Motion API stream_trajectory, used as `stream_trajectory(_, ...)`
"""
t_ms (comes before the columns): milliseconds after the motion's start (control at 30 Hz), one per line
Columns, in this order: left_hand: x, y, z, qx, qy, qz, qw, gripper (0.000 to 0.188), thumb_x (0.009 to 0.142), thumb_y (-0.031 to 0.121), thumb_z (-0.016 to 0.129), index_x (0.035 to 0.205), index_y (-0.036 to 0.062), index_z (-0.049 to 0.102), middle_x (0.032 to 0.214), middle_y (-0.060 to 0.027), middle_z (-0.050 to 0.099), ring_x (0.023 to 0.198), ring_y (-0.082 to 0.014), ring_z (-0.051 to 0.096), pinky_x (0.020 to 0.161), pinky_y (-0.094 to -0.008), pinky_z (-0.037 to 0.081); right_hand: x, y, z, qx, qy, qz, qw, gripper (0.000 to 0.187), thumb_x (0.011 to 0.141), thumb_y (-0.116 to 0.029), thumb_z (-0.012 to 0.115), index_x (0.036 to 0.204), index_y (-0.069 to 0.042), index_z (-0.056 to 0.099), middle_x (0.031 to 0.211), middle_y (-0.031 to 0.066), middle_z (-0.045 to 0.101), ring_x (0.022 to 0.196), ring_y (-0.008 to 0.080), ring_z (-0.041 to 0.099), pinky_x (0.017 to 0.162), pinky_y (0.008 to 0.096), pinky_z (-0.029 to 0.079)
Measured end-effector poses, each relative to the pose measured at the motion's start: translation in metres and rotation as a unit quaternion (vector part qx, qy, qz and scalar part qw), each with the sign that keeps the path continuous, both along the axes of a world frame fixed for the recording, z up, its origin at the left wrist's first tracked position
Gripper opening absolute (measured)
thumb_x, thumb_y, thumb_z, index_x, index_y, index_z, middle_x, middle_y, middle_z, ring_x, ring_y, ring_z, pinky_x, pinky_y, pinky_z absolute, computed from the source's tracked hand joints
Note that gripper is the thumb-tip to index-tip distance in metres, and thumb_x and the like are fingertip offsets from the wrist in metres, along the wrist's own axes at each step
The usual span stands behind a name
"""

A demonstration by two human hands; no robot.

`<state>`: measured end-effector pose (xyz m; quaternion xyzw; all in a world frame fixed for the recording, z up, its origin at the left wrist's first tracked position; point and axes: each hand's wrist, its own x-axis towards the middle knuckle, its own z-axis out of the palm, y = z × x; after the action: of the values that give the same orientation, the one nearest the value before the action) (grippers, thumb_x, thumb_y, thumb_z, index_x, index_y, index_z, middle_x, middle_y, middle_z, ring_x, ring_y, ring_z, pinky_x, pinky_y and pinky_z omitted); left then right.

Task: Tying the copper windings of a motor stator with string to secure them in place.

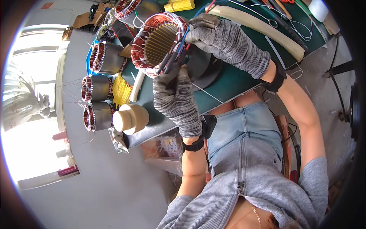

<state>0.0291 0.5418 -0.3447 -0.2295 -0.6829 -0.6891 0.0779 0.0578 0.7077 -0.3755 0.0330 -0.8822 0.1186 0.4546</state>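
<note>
A motor stator [139,53] with copper windings and white lacing lies on the green bench, its slotted bore facing up and left. My left hand [173,86], in a grey knitted glove, pinches dark insulating sleeves [167,63] on the leads at the stator's near rim. Above it, my right hand [207,32], gloved too, has its fingers closed round the blue lead wire [187,36]. A red wire [188,46] shows just below those fingers. Under both hands sits a dark round base [206,70], partly hidden by them.
Several more stators [97,88] stand along the bench's left edge. Near them are yellow paper strips [121,91] and a cream stepped cylinder [131,119]. A long pale sleeve bundle [263,32] and cords lie at the right. A yellow bundle [179,5] rests at the back.
</note>
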Motion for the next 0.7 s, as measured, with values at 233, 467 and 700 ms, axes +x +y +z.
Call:
stream_trajectory(233,-0.009,-0.015,-0.013,-0.02,0.052,-0.008,0.998,0.02,0.082,0.008,0.066,0.097,-0.0015,0.057,0.091,-0.0102,0.062,0.077,-0.0122,0.061,0.067,-0.0249,0.051,0.005,-0.012,0.012,-0.087,0.056,0.05,0.993,0.021,0.077,-0.012,0.067,0.098,-0.011,0.06,0.104,0.008,0.059,0.095,0.0265,0.059,0.082,0.0353,0.048)
stream_trajectory(467,-0.051,-0.023,0.0,-0.258,0.469,0.085,0.84,0.04,0.094,0.025,0.038,0.121,-0.0035,0.046,0.117,-0.0207,0.051,0.105,-0.0321,0.051,0.092,-0.0426,0.04,0.011,-0.008,0.027,-0.23,-0.031,0.182,0.955,0.028,0.076,-0.027,0.065,0.097,-0.012,0.054,0.107,0.015,0.052,0.106,0.0334,0.049,0.088,0.0496,0.037)
stream_trajectory(700,-0.064,0.004,-0.013,-0.231,0.508,0.042,0.828,0.035,0.086,0.02,0.044,0.117,0.005,0.051,0.098,-0.0136,0.053,0.102,-0.0349,0.045,0.093,-0.0508,0.029,-0.017,-0.024,0.035,-0.137,0.196,0.09,0.967,0.023,0.079,-0.031,0.055,0.092,-0.013,0.058,0.107,0.0129,0.051,0.106,0.0343,0.046,0.092,0.0462,0.033)
